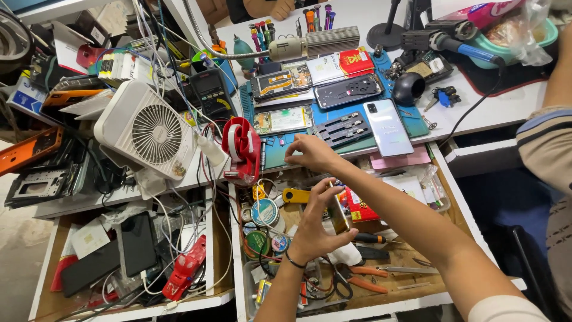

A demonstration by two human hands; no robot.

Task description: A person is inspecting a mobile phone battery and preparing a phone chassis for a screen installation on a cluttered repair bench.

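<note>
Phone (338, 213), slim and gold-edged, is held upright over the open drawer (453, 206), gripped by the left hand (316, 229); thumb on the near side, fingers wrapped round the far edge. Left wrist bent back, forearm rising from the bottom of the frame, a dark band at the wrist. The drawer below is full of loose tools: orange-handled pliers (363, 279), round tins (264, 212), a screwdriver (370, 238).

Right hand (310, 152) sits just beyond, at the front edge of the blue work mat (417, 122), palm down, fingers pinched narrowly together; whether anything small lies between them I cannot tell. Right forearm runs in diagonally from the lower right.

Judged progress: partway through. On the mat lie an opened phone body (282, 120), a dark back frame (347, 91) and a pale blue rear cover (387, 126), all separate, nothing reassembled. Red tape dispenser (241, 148) and white fan (149, 132) stand left of the mat.
</note>
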